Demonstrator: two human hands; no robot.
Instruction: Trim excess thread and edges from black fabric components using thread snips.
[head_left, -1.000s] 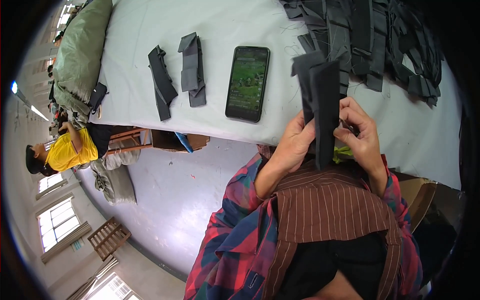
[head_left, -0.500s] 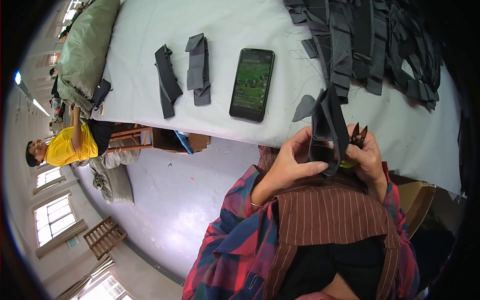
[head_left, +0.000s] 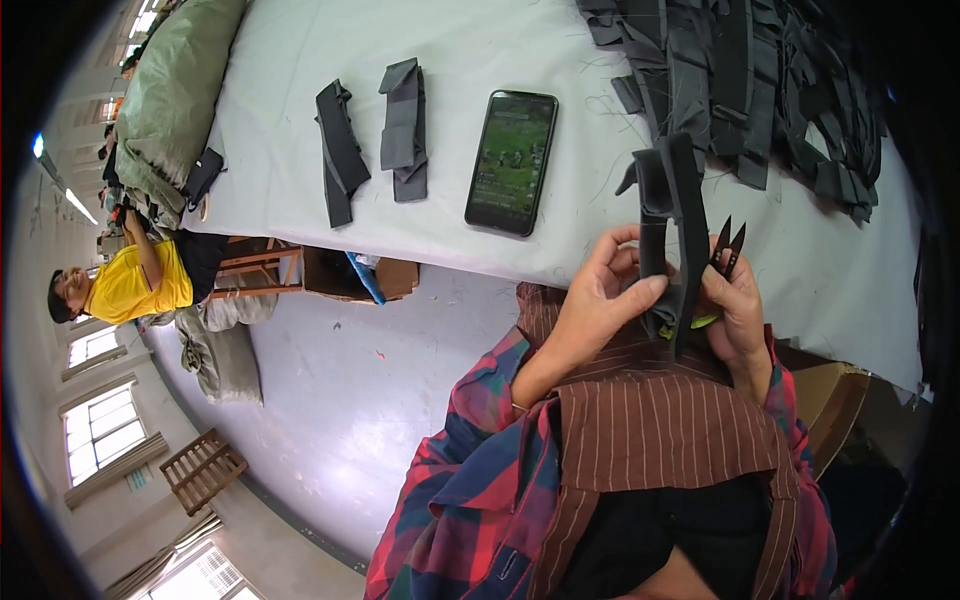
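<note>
A folded dark grey fabric strip (head_left: 686, 205) stands upright over the table's near edge, its two layers spread apart with a gap between. My left hand (head_left: 598, 310) is closed on its left layer, thumb against fingers. On the other side, my right hand (head_left: 738, 318) is closed around small dark thread snips (head_left: 729, 248), their two pointed blades jutting up and slightly parted. The right fingers also touch the strip. Something yellow-green (head_left: 704, 321) shows below the right fingers; I cannot tell what it is. The strip hides some fingertips.
On the white-covered table (head_left: 290, 130) lie a phone (head_left: 510, 165) with a lit screen and two folded grey strips (head_left: 404, 135). Many more dark strips (head_left: 735, 90) are heaped at the far right. A stuffed sack (head_left: 180, 100) and a person in yellow (head_left: 150, 280) are left.
The fabric strip has been turned and its layers opened apart, its top raised a little. My left hand shifted slightly right. The snips remain in my right hand.
</note>
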